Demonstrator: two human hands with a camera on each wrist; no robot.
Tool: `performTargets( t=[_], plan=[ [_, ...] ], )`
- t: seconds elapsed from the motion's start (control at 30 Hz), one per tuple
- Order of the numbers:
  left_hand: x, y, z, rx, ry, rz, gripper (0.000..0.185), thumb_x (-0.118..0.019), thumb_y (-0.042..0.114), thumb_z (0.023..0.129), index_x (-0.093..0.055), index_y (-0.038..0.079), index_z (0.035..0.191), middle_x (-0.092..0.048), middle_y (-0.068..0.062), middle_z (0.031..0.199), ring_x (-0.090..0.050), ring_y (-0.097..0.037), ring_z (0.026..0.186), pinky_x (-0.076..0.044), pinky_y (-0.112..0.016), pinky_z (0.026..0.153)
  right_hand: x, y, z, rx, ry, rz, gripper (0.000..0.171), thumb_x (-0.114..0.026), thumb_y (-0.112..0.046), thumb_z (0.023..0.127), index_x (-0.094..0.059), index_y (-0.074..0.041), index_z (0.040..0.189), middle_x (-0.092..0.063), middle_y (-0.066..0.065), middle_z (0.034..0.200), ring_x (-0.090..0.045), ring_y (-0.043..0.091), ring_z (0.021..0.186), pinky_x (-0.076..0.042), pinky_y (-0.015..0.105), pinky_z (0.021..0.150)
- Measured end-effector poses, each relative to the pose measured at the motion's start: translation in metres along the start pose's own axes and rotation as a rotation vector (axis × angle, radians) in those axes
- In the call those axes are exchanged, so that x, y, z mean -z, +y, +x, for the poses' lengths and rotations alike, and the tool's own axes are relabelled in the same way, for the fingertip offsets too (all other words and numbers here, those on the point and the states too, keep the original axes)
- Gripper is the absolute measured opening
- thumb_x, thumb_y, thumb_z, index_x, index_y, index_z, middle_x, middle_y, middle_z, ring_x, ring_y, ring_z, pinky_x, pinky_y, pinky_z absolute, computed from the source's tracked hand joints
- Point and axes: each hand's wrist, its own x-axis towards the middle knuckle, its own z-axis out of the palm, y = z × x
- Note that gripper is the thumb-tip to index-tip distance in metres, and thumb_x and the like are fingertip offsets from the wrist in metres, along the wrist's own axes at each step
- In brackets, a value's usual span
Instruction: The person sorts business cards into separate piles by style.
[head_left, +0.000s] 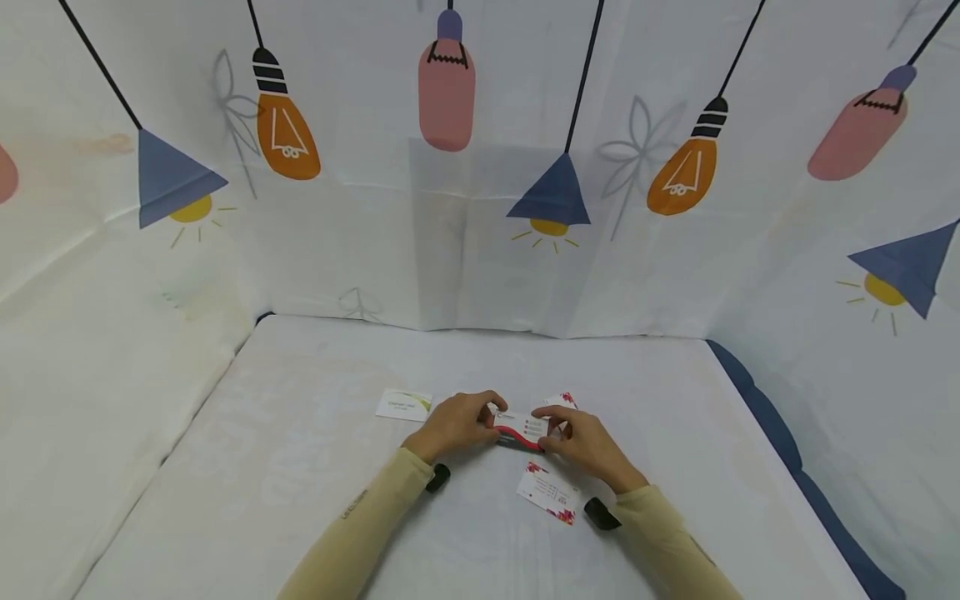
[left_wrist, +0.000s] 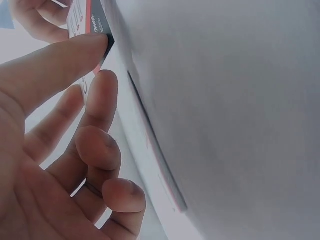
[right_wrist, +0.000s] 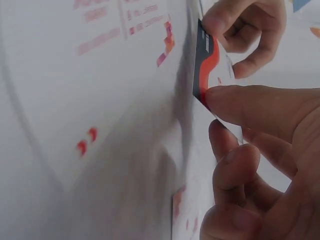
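Observation:
Both hands hold one business card [head_left: 521, 427], white with a red wave and a dark band along its near edge. My left hand [head_left: 459, 423] pinches its left end between thumb and fingertips. At the other end my right hand [head_left: 587, 442] does the same, thumb [right_wrist: 250, 102] on the printed face and fingers behind. The card is tilted up toward the head camera, close over the table. Just in front of it lies a white card with red flower corners [head_left: 549, 492]. Another flowered card [head_left: 562, 401] lies behind the right hand, partly covered.
A white card with a green curve [head_left: 403, 405] lies left of the hands. The white-covered table [head_left: 262, 467] meets a hanging cloth printed with lamps [head_left: 495, 275] at the back. Dark blue padding [head_left: 765, 417] runs along the right edge.

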Motion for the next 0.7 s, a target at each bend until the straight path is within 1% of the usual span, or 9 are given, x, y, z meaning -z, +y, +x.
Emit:
performTargets(
  t=[0.2,0.4,0.57,0.7],
  plan=[
    [0.01,-0.008,-0.005,-0.002,0.036,0.023,0.04,-0.082,0.02,0.086,-0.065,0.02,0.122,-0.066,0.012,0.085,-0.058,-0.004,0.074,-0.047,-0.028,0.072,-0.003,-0.011,0.01,0.012,-0.003,0.017,0.042,-0.08,-0.019,0.088,-0.07,-0.025,0.128,-0.064,-0.006,0.095,-0.053,0.014,0.067,-0.042,0.027,0.057],
    [0.019,-0.019,-0.012,0.022,0.107,0.05,0.04,-0.082,0.022,0.086,-0.066,0.023,0.122,-0.066,0.014,0.086,-0.058,-0.005,0.074,-0.047,-0.029,0.07,-0.009,-0.023,0.023,0.054,0.008,0.044,0.042,-0.079,-0.018,0.088,-0.07,-0.025,0.128,-0.065,-0.004,0.097,-0.054,0.014,0.066,-0.044,0.027,0.056],
    [0.025,-0.029,-0.019,0.058,0.135,0.077,0.04,-0.081,0.022,0.086,-0.065,0.023,0.123,-0.065,0.013,0.085,-0.053,-0.006,0.067,-0.044,-0.027,0.062,-0.019,-0.029,0.034,0.091,0.015,0.057,0.042,-0.078,-0.017,0.089,-0.069,-0.023,0.13,-0.065,-0.002,0.104,-0.054,0.013,0.066,-0.045,0.027,0.056],
    [0.03,-0.035,-0.024,0.075,0.163,0.077,0.039,-0.08,0.022,0.087,-0.066,0.023,0.124,-0.065,0.013,0.085,-0.048,-0.007,0.06,-0.04,-0.027,0.056,-0.025,-0.035,0.042,0.113,0.021,0.065,0.043,-0.077,-0.015,0.089,-0.069,-0.022,0.131,-0.066,-0.001,0.106,-0.054,0.013,0.065,-0.045,0.027,0.055]
  ],
)
